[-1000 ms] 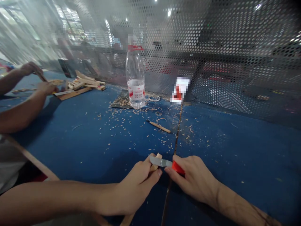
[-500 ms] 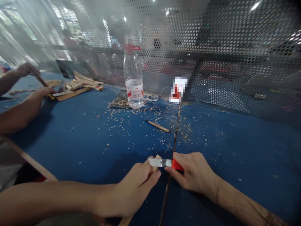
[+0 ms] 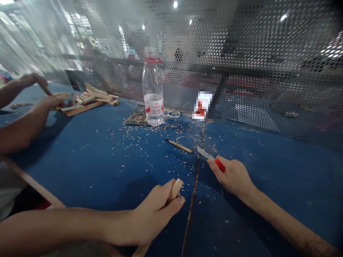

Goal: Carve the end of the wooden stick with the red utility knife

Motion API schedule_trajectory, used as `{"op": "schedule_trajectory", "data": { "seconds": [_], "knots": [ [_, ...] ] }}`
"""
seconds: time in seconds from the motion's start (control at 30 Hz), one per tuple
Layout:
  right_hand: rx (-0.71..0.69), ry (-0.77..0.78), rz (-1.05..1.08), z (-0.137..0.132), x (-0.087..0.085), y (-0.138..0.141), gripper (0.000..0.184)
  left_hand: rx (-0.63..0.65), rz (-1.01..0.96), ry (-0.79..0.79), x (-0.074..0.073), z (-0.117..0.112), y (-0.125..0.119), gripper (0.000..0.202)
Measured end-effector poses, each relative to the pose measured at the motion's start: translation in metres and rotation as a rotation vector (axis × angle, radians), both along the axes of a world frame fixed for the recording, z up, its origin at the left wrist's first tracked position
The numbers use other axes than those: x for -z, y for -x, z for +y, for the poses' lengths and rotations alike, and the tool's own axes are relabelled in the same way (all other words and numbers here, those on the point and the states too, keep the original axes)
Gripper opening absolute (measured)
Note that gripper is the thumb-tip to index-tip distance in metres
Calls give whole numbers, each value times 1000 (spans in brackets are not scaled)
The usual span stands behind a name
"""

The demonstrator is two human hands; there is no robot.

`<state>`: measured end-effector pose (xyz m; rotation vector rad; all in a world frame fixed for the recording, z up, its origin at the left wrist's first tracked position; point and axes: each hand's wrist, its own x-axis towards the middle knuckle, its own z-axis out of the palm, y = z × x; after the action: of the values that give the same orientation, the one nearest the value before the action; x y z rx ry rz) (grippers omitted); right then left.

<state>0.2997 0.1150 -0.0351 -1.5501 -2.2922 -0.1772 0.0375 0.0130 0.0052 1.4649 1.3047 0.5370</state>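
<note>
Fingers of the left hand [image 3: 154,212]: clamped on a small wooden piece [image 3: 177,188], the thumb along its near side, at the lower centre of the frame.
Wooden piece: pale, its bare end poking up from the grip; the rest is hidden by the hand.
Fingers of the right hand [image 3: 235,176]: closed around a knife [image 3: 210,156], right of centre, well apart from the left hand.
Knife: red handle [image 3: 220,165] inside the grip, blade [image 3: 204,152] pointing to the upper left and clear of the wooden piece; whether its tip touches the table cannot be told.
Table [image 3: 268,167]: blue, with a dark seam [image 3: 191,210] running up between the two hands.
Thin stick [image 3: 179,145]: wooden, dark at its left end, lying mid-frame near the knife tip.
Shavings [image 3: 136,139]: pale curls and chips scattered over the middle of the frame.
Bottle [image 3: 153,89]: clear, partly filled, red at the neck, upright beside a dark mat [image 3: 134,119].
White ring [image 3: 174,114]: just right of the bottle.
Lit screen [image 3: 203,106]: pixelated, tilted against the mesh.
Co-worker's hands [image 3: 49,101]: at the left edge, one on a slim strip [image 3: 44,88].
Wood pile [image 3: 98,95]: loose pieces, upper left.
Mesh [image 3: 254,53]: perforated grey panel across the top.
</note>
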Motion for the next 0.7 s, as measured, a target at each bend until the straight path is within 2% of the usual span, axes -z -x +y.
{"op": "schedule_trajectory", "data": {
  "seconds": [0.1,0.2,0.37,0.47,0.7],
  "knots": [
    [-36,30,11,-6,-3,6,56,57,-56,75,-1,7,0,40],
    [-161,107,52,-24,-11,22,53,17,-111,163,-1,9,-1,40],
    [-333,240,81,-52,-22,39,48,-31,-160,179,4,7,-4,38],
    [-374,243,44,-58,-21,41,44,-79,-191,182,8,5,-4,41],
    [-416,212,61,-59,-15,44,44,-63,-224,249,9,6,-5,44]
  ]
}}
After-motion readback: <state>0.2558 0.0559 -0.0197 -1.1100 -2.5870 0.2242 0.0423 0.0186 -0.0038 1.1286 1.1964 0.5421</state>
